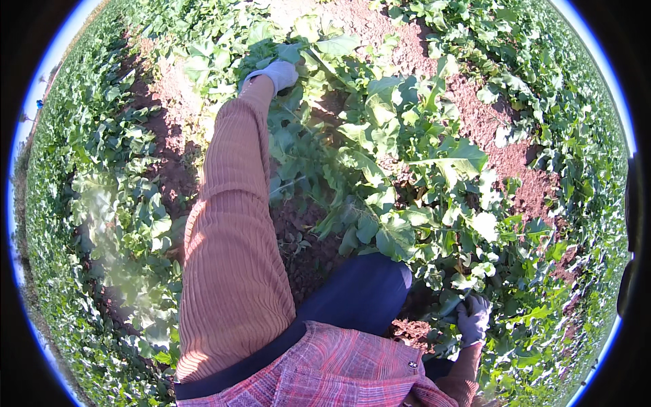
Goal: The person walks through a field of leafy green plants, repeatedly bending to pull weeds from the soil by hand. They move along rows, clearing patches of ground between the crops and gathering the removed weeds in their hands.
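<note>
From the head view we see bare red soil opening to the upper right and a shaded furrow running between the rows; elsewhere leaves crowd close on every side. Our left hand, gloved, reaches far forward on an orange ribbed sleeve and is sunk among the leaves of a plant; we cannot tell how far it is closed or what it grips. Our right hand, also gloved, is curled low down into a leafy plant near our dark knee, fingers seemingly closed on stems. A dense row hems the left.
</note>
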